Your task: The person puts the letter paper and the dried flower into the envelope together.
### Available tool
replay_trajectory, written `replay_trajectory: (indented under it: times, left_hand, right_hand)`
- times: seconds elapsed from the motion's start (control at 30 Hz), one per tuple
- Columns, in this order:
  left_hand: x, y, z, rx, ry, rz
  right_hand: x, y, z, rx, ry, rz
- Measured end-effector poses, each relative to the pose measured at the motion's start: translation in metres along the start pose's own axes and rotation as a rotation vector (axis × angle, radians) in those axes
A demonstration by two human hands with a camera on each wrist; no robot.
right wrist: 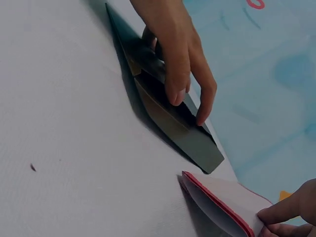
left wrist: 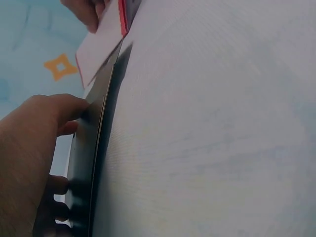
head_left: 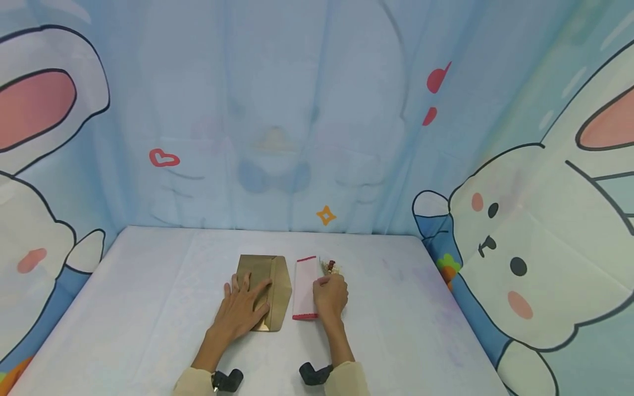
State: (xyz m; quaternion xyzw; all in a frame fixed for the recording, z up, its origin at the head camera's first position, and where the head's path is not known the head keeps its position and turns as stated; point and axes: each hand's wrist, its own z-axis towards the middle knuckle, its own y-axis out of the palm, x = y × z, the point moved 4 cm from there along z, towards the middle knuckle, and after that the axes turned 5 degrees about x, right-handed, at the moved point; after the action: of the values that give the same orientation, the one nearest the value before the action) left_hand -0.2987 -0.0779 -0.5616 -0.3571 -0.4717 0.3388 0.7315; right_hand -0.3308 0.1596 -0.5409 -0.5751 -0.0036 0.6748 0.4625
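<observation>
A gold envelope (head_left: 262,269) lies on the table with its pointed flap toward the right. My left hand (head_left: 240,311) rests on it with fingers spread, and in the right wrist view the envelope's mouth gapes slightly beneath the thumb and forefinger. Just right of it is a folded white card (head_left: 304,286) with red edges. My right hand (head_left: 331,297) pinches the card's right edge between thumb and fingers. The fold stands slightly apart at its near end in the right wrist view. A small bunch of dried flowers (head_left: 331,267) shows just beyond the right hand, its lower part hidden.
A white cloth covers the table (head_left: 396,330). Behind it hangs a blue curtain (head_left: 272,110) printed with cartoon rabbits. A tiny dark fleck (right wrist: 33,168) lies on the cloth. Black camera mounts sit at both wrists.
</observation>
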Motion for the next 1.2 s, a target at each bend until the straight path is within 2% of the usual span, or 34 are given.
replay_trajectory:
  times: [0.17, 0.33, 0.5, 0.8, 1.0, 1.2]
  left_hand:
    - [-0.003, -0.003, 0.0, 0.014, -0.005, -0.011]
    - [-0.005, -0.002, 0.001, 0.012, -0.013, -0.018]
    - [-0.008, 0.001, 0.001, -0.017, -0.035, -0.013]
    - [-0.006, 0.001, 0.003, 0.0, -0.025, -0.017]
    - [-0.004, -0.001, 0.003, 0.018, -0.008, -0.028]
    - [-0.006, 0.002, 0.003, 0.01, -0.016, -0.018]
  right_hand:
    - [-0.001, -0.001, 0.003, -0.003, 0.076, 0.125]
    - [-0.012, 0.0, -0.003, -0.106, 0.188, 0.199]
    - [-0.015, 0.009, -0.01, -0.149, 0.216, 0.208]
    - [-0.012, 0.027, -0.02, -0.189, 0.267, 0.172]
    - [-0.014, 0.032, -0.023, -0.146, 0.224, 0.169]
    - [-0.02, 0.036, -0.025, -0.107, 0.108, 0.147]
